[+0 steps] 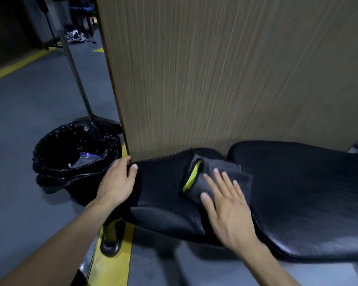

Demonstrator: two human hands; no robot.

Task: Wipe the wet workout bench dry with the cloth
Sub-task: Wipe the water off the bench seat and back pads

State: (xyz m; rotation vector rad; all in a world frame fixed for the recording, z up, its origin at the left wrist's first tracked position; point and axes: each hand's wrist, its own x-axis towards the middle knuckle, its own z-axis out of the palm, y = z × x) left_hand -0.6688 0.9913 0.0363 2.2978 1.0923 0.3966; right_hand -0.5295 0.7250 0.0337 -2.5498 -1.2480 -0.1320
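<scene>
The workout bench (293, 188) is padded in shiny black vinyl and runs across the lower right, with a smaller seat pad (163, 203) at its left end. A dark grey cloth (234, 172) with a yellow-green edge lies folded on the seat pad near the gap between the pads. My right hand (227, 205) lies flat on the cloth, fingers spread, pressing it onto the pad. My left hand (117, 180) grips the far left end of the seat pad, thumb on top.
A tall wood-grain panel (225, 75) stands right behind the bench. A bin with a black liner (74, 153) sits on the grey floor to the left. A metal pole (77, 75) leans behind it. Yellow floor lines and a bench leg (112, 234) lie below.
</scene>
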